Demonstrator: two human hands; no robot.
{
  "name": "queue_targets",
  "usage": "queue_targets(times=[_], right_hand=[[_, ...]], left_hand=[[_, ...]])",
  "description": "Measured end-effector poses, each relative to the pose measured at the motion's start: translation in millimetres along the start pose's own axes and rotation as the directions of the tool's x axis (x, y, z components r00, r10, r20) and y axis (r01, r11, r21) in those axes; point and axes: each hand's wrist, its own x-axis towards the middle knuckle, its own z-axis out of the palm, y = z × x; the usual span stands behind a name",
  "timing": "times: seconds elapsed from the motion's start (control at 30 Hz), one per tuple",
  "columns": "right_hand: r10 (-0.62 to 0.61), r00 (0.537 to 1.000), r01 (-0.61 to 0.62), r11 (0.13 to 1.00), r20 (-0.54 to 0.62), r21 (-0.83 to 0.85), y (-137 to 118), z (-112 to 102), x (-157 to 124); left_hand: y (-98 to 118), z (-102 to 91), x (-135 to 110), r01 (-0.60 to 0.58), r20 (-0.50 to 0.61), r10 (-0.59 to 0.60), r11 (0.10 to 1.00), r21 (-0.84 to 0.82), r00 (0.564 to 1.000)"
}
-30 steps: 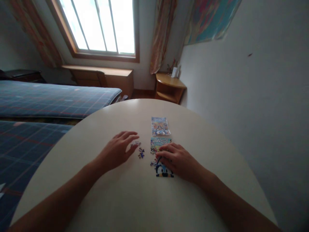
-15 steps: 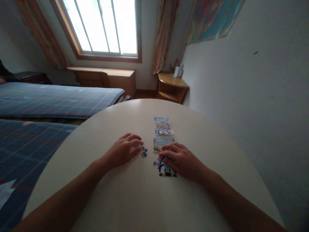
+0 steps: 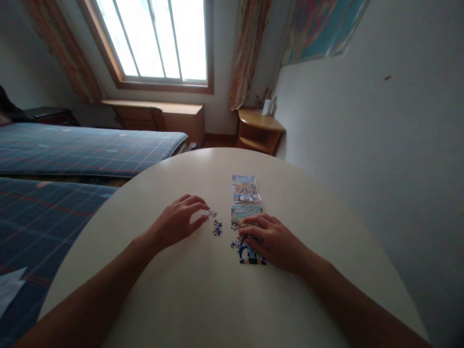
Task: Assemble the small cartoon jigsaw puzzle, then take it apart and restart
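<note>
My left hand [image 3: 183,215] hovers low over the table, its thumb and fingers apart. Beside its fingertips lie a few pale puzzle pieces [image 3: 211,213]; whether the fingers touch one is too small to tell. Just to the right is a small cluster of blue puzzle pieces [image 3: 217,228]. My right hand [image 3: 273,239] rests with fingers spread over the partly assembled jigsaw puzzle [image 3: 249,256], hiding its middle and right side. The puzzle shows a blue cartoon dog face below and lettering on top. A loose-looking piece [image 3: 235,244] sits at its left edge.
A printed picture sheet [image 3: 245,188] lies just beyond the puzzle on the round white table [image 3: 203,299]. Plaid beds [image 3: 72,150] stand at the left, a wall [image 3: 380,145] at the right. A desk [image 3: 181,113] and corner shelf [image 3: 261,121] are by the window.
My left hand has shifted left and slightly away from me, uncovering more of the pale pieces. The right hand stays on the puzzle.
</note>
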Motion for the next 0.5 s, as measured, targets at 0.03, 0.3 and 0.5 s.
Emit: queue_targets(times=[0.03, 0.3, 0.5], right_hand=[[0.002, 1.0, -0.002, 1.0, 0.007, 0.004, 0.1, 0.1, 0.0], [0.003, 1.0, -0.003, 1.0, 0.015, 0.017, 0.0, -0.6, 0.9], [0.006, 1.0, -0.006, 1.0, 0.014, 0.01, -0.5, 0.1, 0.4]], left_hand=[[-2.6, 0.5, -0.2, 0.019, -0.005, -0.019, 1.0, 0.011, 1.0], [-4.7, 12.9, -1.5, 0.029, 0.039, -0.03, 0.999, 0.017, 0.999], [0.9, 16.5, 0.1, 0.003, 0.086, -0.004, 1.0, 0.008, 0.996]])
